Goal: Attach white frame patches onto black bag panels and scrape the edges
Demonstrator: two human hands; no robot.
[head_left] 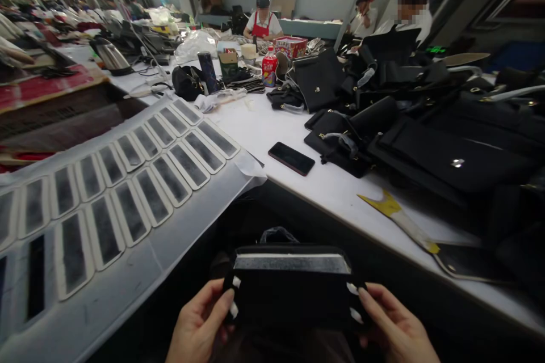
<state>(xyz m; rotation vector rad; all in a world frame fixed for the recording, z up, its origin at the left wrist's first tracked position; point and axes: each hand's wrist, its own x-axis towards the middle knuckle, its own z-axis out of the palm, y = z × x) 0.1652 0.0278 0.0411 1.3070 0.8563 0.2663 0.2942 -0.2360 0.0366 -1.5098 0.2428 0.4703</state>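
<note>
Both hands grip one black leather panel [293, 289], low and just in front of the white table's [332, 193] near edge. Left hand [200, 323] pinches the panel's left end, thumb on top; right hand [394, 326] clamps the right end the same way. A grey strip with a white upper border runs along the panel's top edge, and small white tabs show at both ends beside the fingertips.

Left of the panel, a big white sheet [106, 193] of grey rectangular pads in rows droops over the table's corner. Beyond the panel, on the table, lies a dark phone [292, 158]. Right of the phone sits a heap of black bags [426, 125], with a yellow-tipped strip [395, 216] lying nearer the table edge. Other people sit at the table's far end.
</note>
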